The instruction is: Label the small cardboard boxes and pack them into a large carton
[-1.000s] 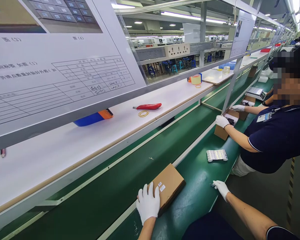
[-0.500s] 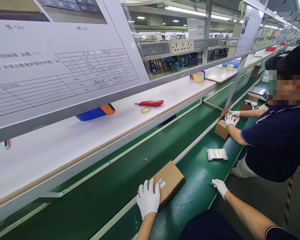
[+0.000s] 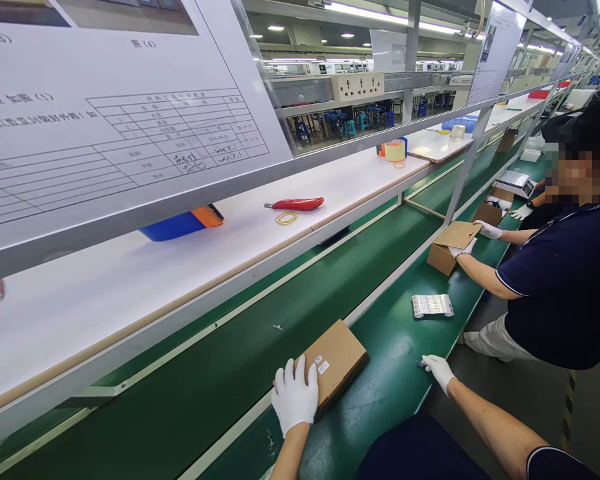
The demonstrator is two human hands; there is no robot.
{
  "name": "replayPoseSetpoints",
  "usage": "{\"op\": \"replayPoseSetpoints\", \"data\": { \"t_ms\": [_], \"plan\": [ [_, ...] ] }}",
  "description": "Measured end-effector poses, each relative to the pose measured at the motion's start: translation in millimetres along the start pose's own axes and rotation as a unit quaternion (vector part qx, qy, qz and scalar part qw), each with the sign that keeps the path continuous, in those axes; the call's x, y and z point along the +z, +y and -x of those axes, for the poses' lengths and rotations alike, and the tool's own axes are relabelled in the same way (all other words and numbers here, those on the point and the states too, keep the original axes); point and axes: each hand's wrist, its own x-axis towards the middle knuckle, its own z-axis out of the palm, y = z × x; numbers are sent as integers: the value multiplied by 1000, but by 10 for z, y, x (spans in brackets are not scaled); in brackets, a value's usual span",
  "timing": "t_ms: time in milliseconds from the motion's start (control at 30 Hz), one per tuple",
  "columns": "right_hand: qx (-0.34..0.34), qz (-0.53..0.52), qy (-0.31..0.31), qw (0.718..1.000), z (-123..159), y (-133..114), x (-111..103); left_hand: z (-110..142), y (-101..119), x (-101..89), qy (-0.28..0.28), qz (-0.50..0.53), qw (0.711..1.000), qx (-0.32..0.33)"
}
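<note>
My left hand (image 3: pixel 295 398), in a white glove, lies flat with fingers spread on the near end of a closed brown cardboard box (image 3: pixel 337 360). The box rests on the green work surface (image 3: pixel 380 393) and carries two small white labels on top. My right hand (image 3: pixel 437 371), also gloved, rests at the front edge of the green surface, its fingers curled on a small dark item I cannot make out. A strip of silver labels (image 3: pixel 433 305) lies farther along the surface, between my hands and a co-worker.
A co-worker in a dark blue shirt (image 3: pixel 560 287) presses down the lid of another brown box (image 3: pixel 453 243) to the right. The white shelf (image 3: pixel 130 287) above the conveyor holds a red cutter (image 3: pixel 296 203), a rubber band (image 3: pixel 286 218), a blue-orange tool (image 3: pixel 180 225) and tape (image 3: pixel 394 152).
The co-worker has folded the flap of the far box down flat. My two hands and my box have stayed where they were.
</note>
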Motion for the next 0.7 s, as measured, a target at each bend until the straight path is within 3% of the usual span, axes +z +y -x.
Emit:
{"op": "replayPoseSetpoints", "data": {
  "t_ms": [700],
  "plan": [
    [5,6,5,1000,11,3,-6,-2,-6,-5,-5,3,1000,-1]
  ]
}}
